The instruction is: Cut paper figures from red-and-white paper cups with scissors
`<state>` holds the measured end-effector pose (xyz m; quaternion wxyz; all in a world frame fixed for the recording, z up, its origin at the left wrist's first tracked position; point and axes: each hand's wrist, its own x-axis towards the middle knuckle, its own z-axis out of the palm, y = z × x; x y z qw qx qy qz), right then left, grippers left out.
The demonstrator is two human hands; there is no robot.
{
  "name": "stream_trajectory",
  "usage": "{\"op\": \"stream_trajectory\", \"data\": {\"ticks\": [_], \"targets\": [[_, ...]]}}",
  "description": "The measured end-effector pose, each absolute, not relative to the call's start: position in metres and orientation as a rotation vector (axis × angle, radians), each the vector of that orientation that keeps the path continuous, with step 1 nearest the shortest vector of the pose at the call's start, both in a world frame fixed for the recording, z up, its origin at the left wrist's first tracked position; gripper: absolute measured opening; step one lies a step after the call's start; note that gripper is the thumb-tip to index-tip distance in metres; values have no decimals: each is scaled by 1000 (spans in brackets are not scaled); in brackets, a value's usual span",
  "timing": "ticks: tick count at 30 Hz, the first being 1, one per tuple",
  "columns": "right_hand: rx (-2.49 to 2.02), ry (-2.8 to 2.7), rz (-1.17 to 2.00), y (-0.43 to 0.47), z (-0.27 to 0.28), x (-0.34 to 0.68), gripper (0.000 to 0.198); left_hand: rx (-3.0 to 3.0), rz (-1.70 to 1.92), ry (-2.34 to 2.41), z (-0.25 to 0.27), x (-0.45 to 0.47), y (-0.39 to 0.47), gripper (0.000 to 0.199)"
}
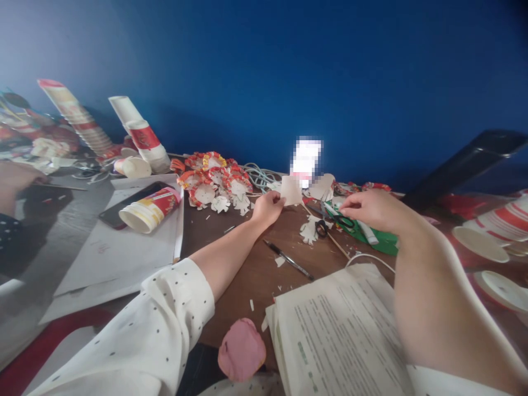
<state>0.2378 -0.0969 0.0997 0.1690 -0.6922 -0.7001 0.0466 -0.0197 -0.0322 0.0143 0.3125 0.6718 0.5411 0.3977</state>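
My left hand [267, 210] pinches a small piece of white paper [291, 191] upright by its left edge. My right hand [373, 210] has its fingers bent together just above a pair of scissors [321, 227] with black handles; whether anything is between the fingertips I cannot make out. Under and beside the scissors lie a green sheet [385, 242], a white tube-like piece [368, 233] and a thin stick [339, 245]. A cut paper shape [308, 230] lies by the handles. Nearer to me rests a pen [289, 259].
Red-and-white paper flower shapes [216, 181] are heaped behind my left hand. A paper cup [150, 210] and a phone [113, 212] lie on the left; cup stacks [146, 146] lean farther back. Printed papers [338, 330] lie in front. A co-worker's arm [18, 179] is at far left.
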Motion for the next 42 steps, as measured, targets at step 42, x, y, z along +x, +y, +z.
{"op": "stream_trajectory", "data": {"ticks": [42], "targets": [[-1675, -2300, 856, -126, 104, 136, 12, 1464, 1102, 1271, 12, -23, -21, 18]]}}
